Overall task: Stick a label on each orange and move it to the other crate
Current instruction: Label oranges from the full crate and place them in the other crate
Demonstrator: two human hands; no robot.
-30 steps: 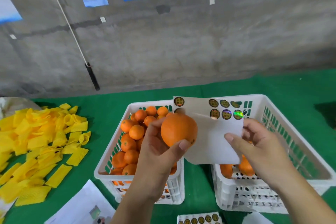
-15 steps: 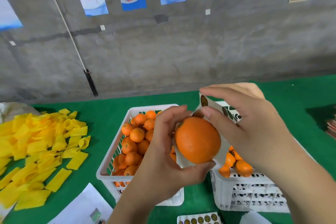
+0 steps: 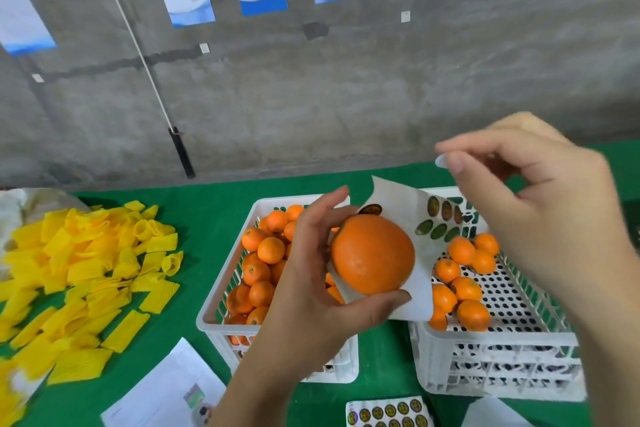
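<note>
Now the left hand [image 3: 311, 274] grips the orange [image 3: 372, 255] and label sheet [image 3: 415, 218] above the full crate [image 3: 221, 302]; right of the orange, the right hand [image 3: 530, 204] has lifted away, pinching a peeled label [image 3: 440, 160], ready for sticking.

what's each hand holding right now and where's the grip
Left hand grips the orange by its sides against the sticker sheet. Right hand pinches a label.

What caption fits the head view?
Left hand holds an orange against a sticker sheet; right hand pinches a peeled label.
</note>
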